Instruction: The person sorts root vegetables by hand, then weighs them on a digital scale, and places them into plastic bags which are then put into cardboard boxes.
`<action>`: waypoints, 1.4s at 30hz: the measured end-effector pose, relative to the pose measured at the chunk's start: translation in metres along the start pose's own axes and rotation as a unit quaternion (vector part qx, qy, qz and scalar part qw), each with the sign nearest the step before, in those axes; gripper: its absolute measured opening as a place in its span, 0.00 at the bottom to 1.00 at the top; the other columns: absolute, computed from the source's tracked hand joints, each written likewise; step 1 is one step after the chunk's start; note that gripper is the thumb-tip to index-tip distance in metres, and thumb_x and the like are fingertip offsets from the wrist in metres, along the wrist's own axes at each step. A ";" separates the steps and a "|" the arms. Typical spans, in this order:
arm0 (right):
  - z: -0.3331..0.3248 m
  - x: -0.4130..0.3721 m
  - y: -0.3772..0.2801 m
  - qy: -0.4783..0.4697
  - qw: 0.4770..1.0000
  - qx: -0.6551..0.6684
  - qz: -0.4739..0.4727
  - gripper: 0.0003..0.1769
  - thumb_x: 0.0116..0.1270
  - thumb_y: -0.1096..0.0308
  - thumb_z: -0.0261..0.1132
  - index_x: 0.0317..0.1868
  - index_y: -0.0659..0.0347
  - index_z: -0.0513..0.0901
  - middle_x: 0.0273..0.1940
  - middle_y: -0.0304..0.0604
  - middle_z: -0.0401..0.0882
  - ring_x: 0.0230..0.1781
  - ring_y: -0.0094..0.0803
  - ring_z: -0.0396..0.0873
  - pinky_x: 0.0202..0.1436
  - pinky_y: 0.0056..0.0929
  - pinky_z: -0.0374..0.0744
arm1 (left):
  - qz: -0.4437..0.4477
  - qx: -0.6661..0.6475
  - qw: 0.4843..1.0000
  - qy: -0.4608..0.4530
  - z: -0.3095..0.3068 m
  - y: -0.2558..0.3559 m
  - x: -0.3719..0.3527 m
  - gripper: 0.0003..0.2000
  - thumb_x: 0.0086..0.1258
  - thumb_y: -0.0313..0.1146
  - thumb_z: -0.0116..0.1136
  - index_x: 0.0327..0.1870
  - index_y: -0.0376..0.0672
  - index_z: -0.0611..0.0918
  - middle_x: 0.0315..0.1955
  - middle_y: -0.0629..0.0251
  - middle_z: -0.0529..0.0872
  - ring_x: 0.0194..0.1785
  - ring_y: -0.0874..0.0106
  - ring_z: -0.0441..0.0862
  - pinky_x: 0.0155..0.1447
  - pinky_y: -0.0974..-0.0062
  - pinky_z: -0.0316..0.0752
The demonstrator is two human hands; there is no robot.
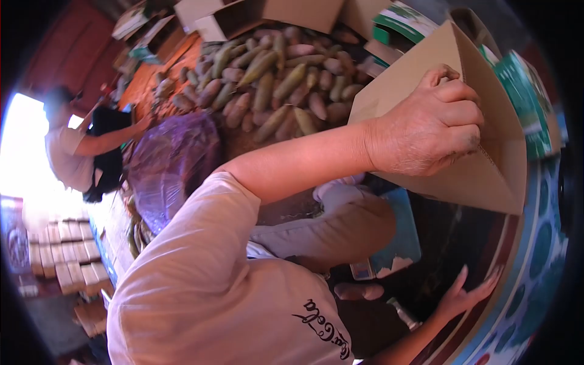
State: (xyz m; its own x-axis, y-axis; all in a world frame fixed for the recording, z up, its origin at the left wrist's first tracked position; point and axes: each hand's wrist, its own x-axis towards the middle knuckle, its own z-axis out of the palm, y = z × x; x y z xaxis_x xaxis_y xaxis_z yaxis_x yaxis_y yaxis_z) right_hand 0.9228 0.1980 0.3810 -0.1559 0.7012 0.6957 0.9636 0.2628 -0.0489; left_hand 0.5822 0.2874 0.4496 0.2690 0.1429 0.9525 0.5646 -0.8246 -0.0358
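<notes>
My left hand (429, 121) is curled tightly over the edge of an upright brown cardboard box (395, 76). That forearm stretches across the view from the left, back of the hand toward me. Lower right, my right hand (465, 298) has its fingers spread, near a dark red and blue patterned surface (538, 274); it holds nothing. Beyond my left arm lies a large heap of long green and purplish fruit (274, 85). Below the box, a light blue stool-like thing (398, 234) stands beside my bent leg (328, 228).
A purple plastic bag (173, 161) bulges left of the heap. Another person (76, 143) sits at the left, arm reaching toward the heap. Green-and-white cartons (526, 103) stand at the right, and stacked pale boxes (67, 249) at lower left. Open cardboard boxes (231, 18) line the back.
</notes>
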 end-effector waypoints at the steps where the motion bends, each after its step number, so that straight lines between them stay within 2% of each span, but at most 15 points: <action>1: -0.004 0.005 -0.001 0.024 1.000 -0.017 -0.009 0.37 0.58 0.63 0.66 0.64 0.67 0.59 0.64 0.57 0.58 0.64 0.49 0.59 0.67 0.42 0.56 | 0.004 -0.037 0.999 0.000 0.014 0.005 0.006 0.10 0.46 0.29 0.64 0.28 0.44 0.75 0.35 0.66 0.77 0.43 0.63 0.73 0.46 0.63 0.64; 2: -0.008 0.009 -0.001 0.046 0.998 -0.038 -0.017 0.43 0.55 0.60 0.69 0.65 0.67 0.56 0.65 0.59 0.54 0.66 0.51 0.56 0.67 0.44 0.55 | 0.008 -0.077 0.997 0.001 0.027 0.012 0.012 0.10 0.47 0.29 0.64 0.28 0.43 0.75 0.35 0.66 0.77 0.44 0.62 0.73 0.45 0.63 0.65; 3: -0.007 0.008 0.007 0.067 0.998 0.000 -0.015 0.49 0.52 0.58 0.72 0.66 0.67 0.52 0.67 0.59 0.51 0.67 0.51 0.53 0.68 0.46 0.53 | 0.013 -0.119 0.993 0.000 0.040 0.019 0.017 0.09 0.48 0.29 0.64 0.28 0.43 0.75 0.35 0.66 0.77 0.44 0.62 0.73 0.45 0.64 0.67; 4: -0.007 0.008 0.011 0.085 0.996 0.011 -0.025 0.52 0.49 0.60 0.73 0.67 0.67 0.50 0.67 0.60 0.49 0.67 0.51 0.53 0.68 0.45 0.53 | 0.017 -0.156 0.988 -0.007 0.053 0.025 0.020 0.09 0.49 0.30 0.64 0.29 0.43 0.76 0.35 0.66 0.77 0.44 0.61 0.74 0.46 0.64 0.68; 6: -0.008 -0.008 0.027 0.057 0.996 0.016 0.061 0.49 0.45 0.59 0.75 0.65 0.62 0.58 0.64 0.55 0.57 0.64 0.49 0.58 0.63 0.43 0.61 | 0.023 -0.222 0.974 -0.026 0.074 0.038 0.023 0.09 0.50 0.31 0.64 0.30 0.42 0.76 0.35 0.66 0.78 0.45 0.61 0.74 0.47 0.65 0.70; 9: -0.026 -0.017 0.033 -0.046 0.995 0.019 0.082 0.38 0.44 0.64 0.75 0.56 0.64 0.69 0.53 0.52 0.70 0.54 0.46 0.69 0.56 0.39 0.68 | 0.016 -0.255 0.964 -0.068 0.101 0.051 0.014 0.08 0.52 0.31 0.64 0.31 0.42 0.77 0.37 0.66 0.79 0.47 0.60 0.74 0.49 0.65 0.71; 12: -0.023 -0.044 0.044 -0.101 0.977 0.083 0.170 0.25 0.43 0.68 0.74 0.43 0.65 0.76 0.38 0.50 0.75 0.41 0.47 0.74 0.45 0.37 0.72 | -0.005 -0.254 0.960 -0.119 0.115 0.059 -0.001 0.09 0.52 0.32 0.64 0.31 0.43 0.77 0.40 0.68 0.79 0.49 0.61 0.73 0.50 0.65 0.71; 16: -0.024 -0.057 0.038 -0.116 0.980 0.085 0.139 0.21 0.42 0.68 0.74 0.34 0.65 0.74 0.30 0.50 0.71 0.33 0.49 0.72 0.36 0.38 0.71 | -0.018 -0.197 0.961 -0.193 0.114 0.057 -0.015 0.09 0.50 0.33 0.65 0.29 0.42 0.78 0.44 0.69 0.79 0.53 0.62 0.72 0.54 0.63 0.68; 19: -0.021 -0.066 0.033 -0.156 0.975 0.071 0.140 0.20 0.43 0.67 0.73 0.34 0.65 0.74 0.30 0.49 0.72 0.33 0.48 0.72 0.36 0.38 0.71 | -0.033 -0.191 0.944 -0.268 0.113 0.053 -0.035 0.08 0.49 0.33 0.65 0.26 0.42 0.79 0.46 0.69 0.79 0.56 0.62 0.70 0.56 0.62 0.67; 22: -0.015 -0.073 0.024 -0.180 0.979 0.014 0.098 0.19 0.44 0.66 0.72 0.34 0.64 0.75 0.31 0.48 0.72 0.33 0.47 0.73 0.36 0.39 0.72 | -0.037 -0.166 0.930 -0.325 0.105 0.048 -0.054 0.07 0.48 0.33 0.65 0.25 0.42 0.80 0.47 0.68 0.79 0.57 0.62 0.69 0.56 0.62 0.67; 25: -0.003 -0.082 0.014 -0.175 0.983 -0.010 0.048 0.19 0.45 0.65 0.72 0.35 0.63 0.75 0.32 0.47 0.73 0.34 0.46 0.73 0.36 0.40 0.72 | -0.059 -0.154 0.934 -0.316 0.098 0.042 -0.073 0.07 0.49 0.31 0.65 0.27 0.41 0.81 0.47 0.67 0.79 0.57 0.62 0.69 0.56 0.63 0.68; 28: 0.001 -0.087 0.008 -0.219 0.973 -0.025 0.066 0.19 0.45 0.66 0.71 0.36 0.63 0.75 0.33 0.47 0.73 0.36 0.46 0.74 0.37 0.40 0.73 | -0.119 -0.148 0.945 -0.267 0.082 0.035 -0.078 0.05 0.51 0.29 0.64 0.28 0.40 0.81 0.45 0.65 0.80 0.55 0.62 0.72 0.54 0.64 0.70; 31: 0.002 -0.092 0.007 -0.201 0.978 -0.036 0.048 0.19 0.46 0.65 0.71 0.36 0.64 0.75 0.34 0.50 0.73 0.36 0.48 0.74 0.39 0.40 0.73 | -0.204 -0.133 0.936 -0.255 0.062 0.027 -0.091 0.05 0.52 0.27 0.63 0.29 0.38 0.81 0.43 0.63 0.82 0.51 0.62 0.75 0.52 0.65 0.72; 41: 0.012 -0.106 -0.005 -0.208 0.977 -0.025 0.038 0.15 0.51 0.69 0.68 0.37 0.65 0.74 0.34 0.52 0.73 0.35 0.50 0.74 0.37 0.41 0.73 | -0.379 -0.079 0.905 -0.179 0.007 0.045 -0.154 0.06 0.54 0.27 0.60 0.32 0.37 0.82 0.34 0.59 0.82 0.42 0.60 0.78 0.47 0.67 0.74; 42: 0.010 -0.106 -0.005 -0.247 0.967 -0.008 0.060 0.17 0.54 0.66 0.67 0.39 0.67 0.74 0.35 0.53 0.73 0.35 0.53 0.74 0.38 0.43 0.73 | -0.387 -0.070 0.901 -0.180 0.004 0.047 -0.160 0.06 0.54 0.26 0.59 0.32 0.37 0.82 0.34 0.58 0.82 0.42 0.59 0.78 0.47 0.67 0.74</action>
State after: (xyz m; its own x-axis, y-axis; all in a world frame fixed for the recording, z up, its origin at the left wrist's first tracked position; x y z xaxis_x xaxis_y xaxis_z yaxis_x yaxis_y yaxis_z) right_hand 0.9324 0.1290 0.3001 -0.1238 0.9579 0.2590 0.9838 0.1525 -0.0939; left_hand 0.5686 0.2283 0.2946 0.0864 0.8533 0.5142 0.5946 -0.4582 0.6606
